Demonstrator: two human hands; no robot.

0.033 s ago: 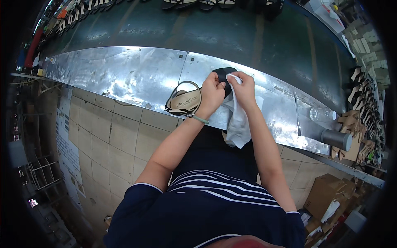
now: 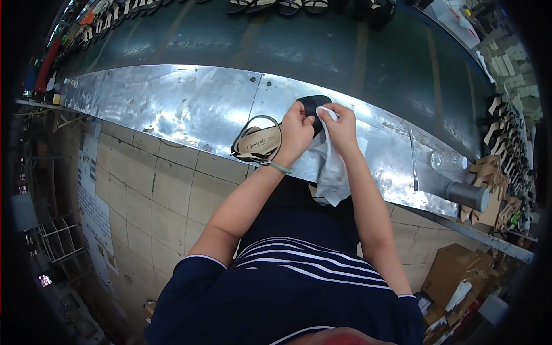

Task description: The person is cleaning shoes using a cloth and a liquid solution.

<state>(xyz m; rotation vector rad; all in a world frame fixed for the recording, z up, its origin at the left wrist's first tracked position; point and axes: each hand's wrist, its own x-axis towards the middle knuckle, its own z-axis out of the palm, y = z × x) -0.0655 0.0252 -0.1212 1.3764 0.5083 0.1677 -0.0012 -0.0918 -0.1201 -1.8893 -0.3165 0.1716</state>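
Note:
A black strappy sandal (image 2: 260,142) with a beige insole is held over the metal ledge (image 2: 172,98), its heel end toward the left and its dark toe part farther right. My left hand (image 2: 295,133) is closed around the front of the sandal, fingers curled at the black upper. A white cloth (image 2: 334,178) is pinched by my right hand (image 2: 341,127), whose fingertips press it against the right side of that upper. The rest of the cloth hangs down past the near edge of the ledge. My fingers hide part of the sandal's middle.
Beyond the ledge runs a dark green conveyor belt (image 2: 195,43) with several sandals (image 2: 287,6) at its far side. To the right are a clear plastic bottle (image 2: 448,160), a grey cylinder (image 2: 468,195) and rows of shoes (image 2: 506,138). A cardboard box (image 2: 454,273) stands below right.
Almost nothing differs. The sandal, both hands and the ledge sit slightly lower and farther right in the picture; both grips are the same.

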